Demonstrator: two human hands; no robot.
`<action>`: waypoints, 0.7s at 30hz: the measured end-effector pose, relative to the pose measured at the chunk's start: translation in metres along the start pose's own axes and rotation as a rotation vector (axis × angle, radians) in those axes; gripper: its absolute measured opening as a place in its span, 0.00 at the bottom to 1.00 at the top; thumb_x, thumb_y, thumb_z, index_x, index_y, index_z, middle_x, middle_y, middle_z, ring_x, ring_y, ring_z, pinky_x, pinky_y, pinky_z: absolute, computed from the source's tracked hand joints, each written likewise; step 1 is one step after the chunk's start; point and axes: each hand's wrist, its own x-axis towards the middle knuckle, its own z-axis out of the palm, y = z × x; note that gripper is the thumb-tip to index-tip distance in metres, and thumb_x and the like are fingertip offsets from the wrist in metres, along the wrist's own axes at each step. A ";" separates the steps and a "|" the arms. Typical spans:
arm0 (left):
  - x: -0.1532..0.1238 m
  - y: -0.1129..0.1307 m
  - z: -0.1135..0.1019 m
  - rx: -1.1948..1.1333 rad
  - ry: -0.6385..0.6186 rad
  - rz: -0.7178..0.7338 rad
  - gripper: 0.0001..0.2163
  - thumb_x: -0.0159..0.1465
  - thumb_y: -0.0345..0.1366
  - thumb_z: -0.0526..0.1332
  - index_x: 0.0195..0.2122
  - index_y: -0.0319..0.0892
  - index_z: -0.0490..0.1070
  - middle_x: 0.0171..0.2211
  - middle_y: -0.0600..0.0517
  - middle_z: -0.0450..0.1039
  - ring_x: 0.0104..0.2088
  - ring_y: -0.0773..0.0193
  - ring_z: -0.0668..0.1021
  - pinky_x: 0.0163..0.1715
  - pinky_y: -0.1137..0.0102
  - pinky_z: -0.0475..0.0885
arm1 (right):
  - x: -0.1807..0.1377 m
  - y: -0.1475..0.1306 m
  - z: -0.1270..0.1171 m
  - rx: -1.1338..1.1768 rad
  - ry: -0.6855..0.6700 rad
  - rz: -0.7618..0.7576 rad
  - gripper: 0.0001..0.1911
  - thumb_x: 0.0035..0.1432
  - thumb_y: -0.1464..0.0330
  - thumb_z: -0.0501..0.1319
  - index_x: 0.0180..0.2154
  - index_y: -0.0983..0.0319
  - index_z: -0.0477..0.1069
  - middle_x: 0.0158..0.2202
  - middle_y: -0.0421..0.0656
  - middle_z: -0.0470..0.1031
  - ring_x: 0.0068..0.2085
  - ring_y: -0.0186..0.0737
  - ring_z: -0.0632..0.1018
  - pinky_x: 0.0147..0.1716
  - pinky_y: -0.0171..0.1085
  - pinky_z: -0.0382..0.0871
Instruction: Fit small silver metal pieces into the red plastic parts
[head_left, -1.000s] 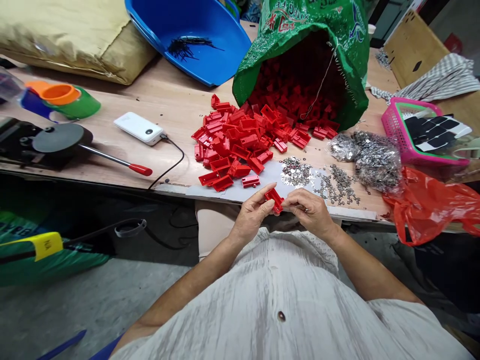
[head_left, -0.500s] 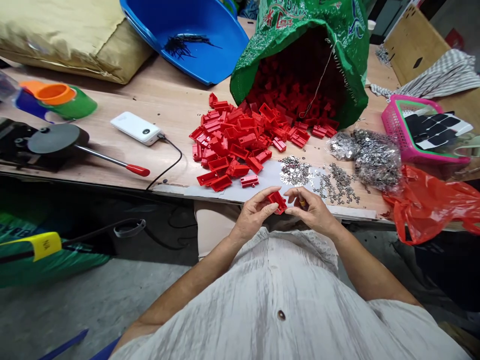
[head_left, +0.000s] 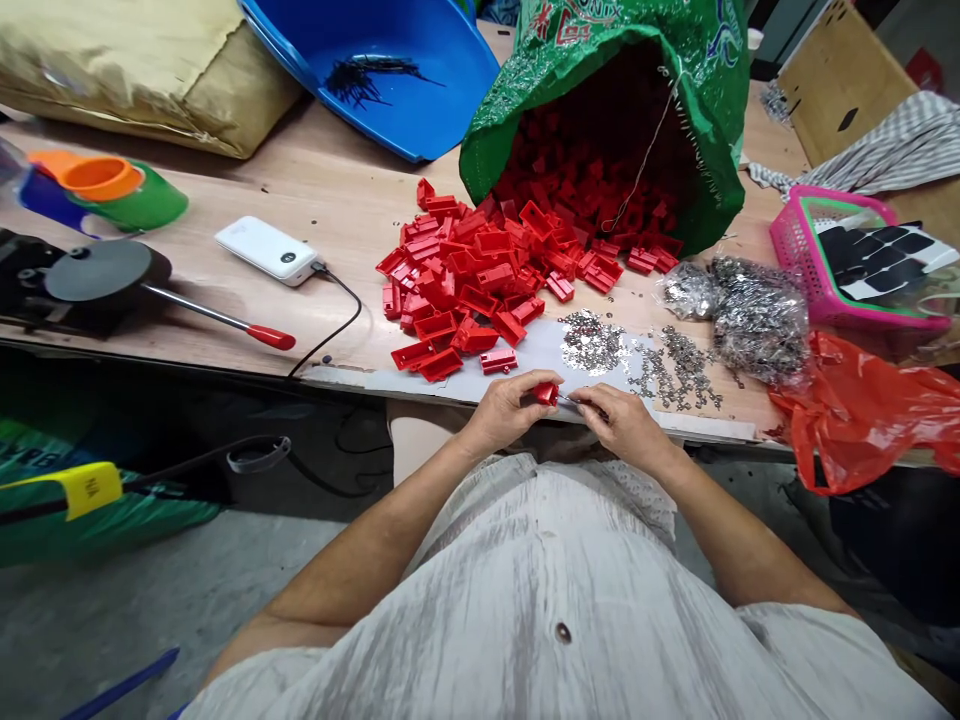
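My left hand [head_left: 504,412] is closed on a small red plastic housing [head_left: 546,393], which it holds just past the table's front edge. In my right hand [head_left: 616,420] is a slim metal-tipped tool [head_left: 571,400], mostly hidden by the fingers. Its tip points left at the open end of the housing; whether they touch I cannot tell. A heap of red plastic housings [head_left: 480,265] lies beyond my hands, one of them [head_left: 499,361] lying apart in front. To its right, on a pale sheet [head_left: 541,368], are small shiny metal pieces [head_left: 592,342] and a looser scatter of metal clips [head_left: 686,365].
A green sack [head_left: 480,165] spills red housings at the back. Plastic bags of metal parts [head_left: 761,320], a pink basket [head_left: 787,240] and a red bag [head_left: 862,400] stand right. Leftward are a power bank [head_left: 262,248], a lever tool [head_left: 105,275] and a blue basin [head_left: 442,90].
My left hand has turned the red housing so its end faces right. The right hand has brought the tool round, its metal tip now pointing at the housing. The view shifted slightly.
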 end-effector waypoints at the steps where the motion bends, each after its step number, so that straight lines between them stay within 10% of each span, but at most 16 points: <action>1: 0.001 0.001 0.000 0.024 -0.008 -0.002 0.17 0.55 0.31 0.67 0.47 0.45 0.77 0.42 0.50 0.80 0.40 0.60 0.80 0.44 0.68 0.72 | 0.000 0.001 0.000 -0.009 -0.006 -0.004 0.12 0.65 0.72 0.54 0.48 0.59 0.72 0.42 0.46 0.77 0.43 0.41 0.77 0.44 0.40 0.71; 21: 0.007 -0.001 -0.005 0.095 -0.056 0.036 0.14 0.54 0.34 0.69 0.43 0.45 0.78 0.40 0.50 0.81 0.39 0.58 0.81 0.41 0.69 0.71 | 0.001 -0.017 0.008 -0.125 -0.044 0.116 0.11 0.64 0.75 0.54 0.43 0.59 0.73 0.41 0.45 0.76 0.43 0.41 0.77 0.42 0.38 0.71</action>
